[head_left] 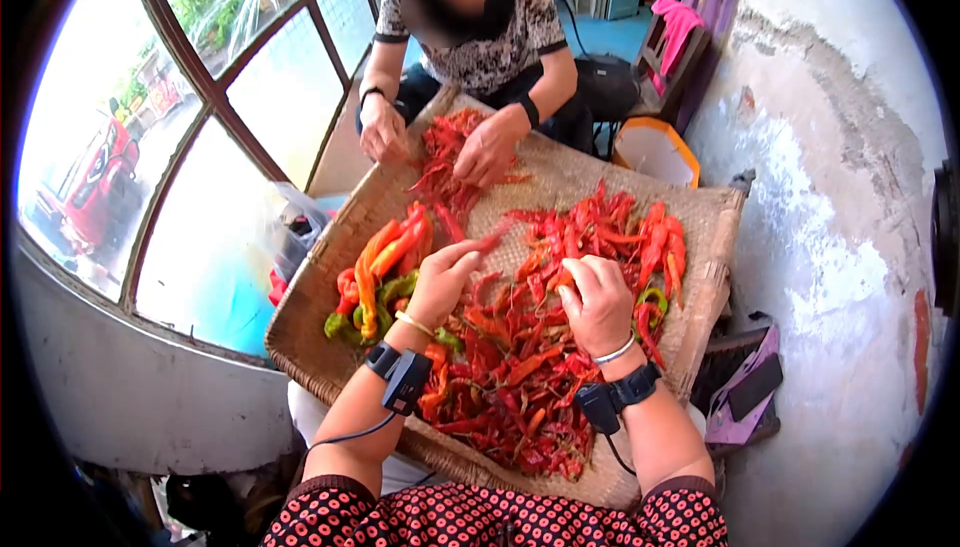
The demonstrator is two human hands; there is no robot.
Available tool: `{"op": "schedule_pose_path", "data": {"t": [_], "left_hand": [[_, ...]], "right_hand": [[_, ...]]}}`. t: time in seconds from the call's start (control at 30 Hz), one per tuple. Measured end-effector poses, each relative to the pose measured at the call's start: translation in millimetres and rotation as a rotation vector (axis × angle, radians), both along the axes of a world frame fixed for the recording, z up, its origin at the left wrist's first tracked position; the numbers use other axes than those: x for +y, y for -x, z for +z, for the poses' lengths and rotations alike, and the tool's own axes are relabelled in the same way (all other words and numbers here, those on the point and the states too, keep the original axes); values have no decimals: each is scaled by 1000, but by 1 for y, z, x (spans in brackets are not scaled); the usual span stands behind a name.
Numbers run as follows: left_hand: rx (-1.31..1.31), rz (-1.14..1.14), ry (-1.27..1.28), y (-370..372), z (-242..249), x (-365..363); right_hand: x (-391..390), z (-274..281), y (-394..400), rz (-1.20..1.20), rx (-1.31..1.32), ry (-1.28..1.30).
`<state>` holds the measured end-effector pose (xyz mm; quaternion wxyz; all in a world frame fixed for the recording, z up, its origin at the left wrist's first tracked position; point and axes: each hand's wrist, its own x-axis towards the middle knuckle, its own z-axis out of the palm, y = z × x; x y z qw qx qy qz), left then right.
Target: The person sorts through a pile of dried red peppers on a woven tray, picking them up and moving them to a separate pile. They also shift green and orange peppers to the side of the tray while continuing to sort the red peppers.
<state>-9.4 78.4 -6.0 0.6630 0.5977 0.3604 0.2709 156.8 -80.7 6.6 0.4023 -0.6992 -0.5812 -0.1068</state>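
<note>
My left hand (443, 285) is closed, with a red chili pepper (492, 239) pinched between thumb and fingertips above the basket. To its right, my right hand (601, 305) has curled fingers around what looks like an orange-red chili pepper, mostly hidden by the fingers. Beneath both hands lies a large pile of wrinkled red chili peppers (515, 387) in a shallow woven basket (700, 292). Left of my left hand is a group of larger, fresh-looking orange, red and green peppers (385, 257). Several brighter peppers (660, 247) lie along the right side.
Across the basket sits another person (480, 37), whose two hands are at a smaller heap of red peppers (450, 147). A paned window (215, 97) is on the left and a rough plaster wall (820, 197) on the right. An orange-rimmed container (656, 152) stands behind the basket.
</note>
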Motion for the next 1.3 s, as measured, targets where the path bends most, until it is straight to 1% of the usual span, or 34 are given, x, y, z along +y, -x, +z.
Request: {"op": "schedule_pose_path", "data": {"t": [0.07, 0.1, 0.13, 0.2, 0.27, 0.3, 0.33, 0.37, 0.4, 0.43, 0.47, 0.5, 0.53, 0.57, 0.6, 0.63, 0.67, 0.73, 0.77, 0.8, 0.87, 0.9, 0.93, 0.97, 1.0, 1.07, 1.1, 1.13, 1.17, 1.2, 1.23, 1.27, 1.3], "left_hand": [[-15, 132, -63, 0, -17, 6], [-28, 127, -56, -2, -29, 10], [21, 83, -81, 0, -33, 6], [100, 2, -246, -3, -40, -5], [135, -129, -187, -6, -21, -23], [205, -234, -210, -10, -24, -23], [205, -234, -212, -10, -26, -27], [217, -310, -298, -10, -28, -33], [230, -386, -385, -12, -24, -38], [148, -386, -509, -12, -25, -41], [150, -388, -511, -14, -26, -43], [140, -327, -488, -16, -22, -47], [130, -264, -465, -16, -18, -51], [134, -264, -465, -15, -14, -53], [169, -272, -532, -16, -9, -54], [203, -281, -598, -17, -4, -54], [202, -283, -599, -18, 3, -56], [160, -399, -710, -20, 12, -59], [68, -397, -853, -23, 2, -58], [70, -400, -853, -22, 9, -61], [344, -583, -517, -20, 30, -67], [344, -585, -519, -21, 28, -66], [324, -598, -455, -21, 23, -63], [303, -610, -389, -22, 18, -60], [302, -610, -389, -23, 15, -57], [293, -613, -131, -24, 9, -45], [311, -577, -138, -25, 10, -40], [312, -471, -102, -25, 12, -35], [250, -381, 23, -25, 15, -30], [189, -291, 147, -24, 18, -24], [58, -185, 214, -25, 13, -16], [-62, -92, 307, -26, 14, -9], [-179, -6, 321, -29, 13, -3]], "right_hand": [[2, 0, -4, -62, -173, 74], [2, -13, -8, -32, -159, 192], [1, -17, -7, -52, -158, 270], [2, -29, -9, -52, -152, 390], [5, -41, -14, -45, -176, 353], [6, -43, -16, -32, -164, 337], [6, -45, -18, -19, -151, 322], [6, -45, -18, -33, -145, 226], [5, -36, -16, -35, -145, 222], [3, -24, -12, -16, -145, 156], [0, -14, -9, 4, -143, 92], [0, -8, -5, 16, -162, 45], [-4, 0, 0, 17, -159, 45], [-8, 8, 5, 53, -138, 37], [-11, 15, 10, 89, -120, 28], [-13, 17, 13, 119, -47, -5], [-14, 18, 14, 117, -47, -6], [-17, 19, 15, 208, 138, -37], [-17, 19, 14, 241, 215, -44], [-17, 19, 13, 239, 217, -45], [-15, 18, 9, 330, 430, -52], [-15, 15, 7, 342, 470, -55], [-14, 11, 6, 340, 470, -55], [-12, 6, 5, 302, 716, -78], [-12, 4, 4, 259, 962, -99], [-13, 5, -6, 184, 1153, -102], [-13, 3, -11, 165, 1177, -100], [-13, 2, -14, 147, 1200, -100], [-12, 0, -14, 145, 1200, -101], [-12, -2, -15, 153, 1151, -45], [-10, -4, -15, 160, 1103, 11], [-10, -3, -15, 159, 1104, 11], [-10, 0, -13, 152, 933, 68]]}}
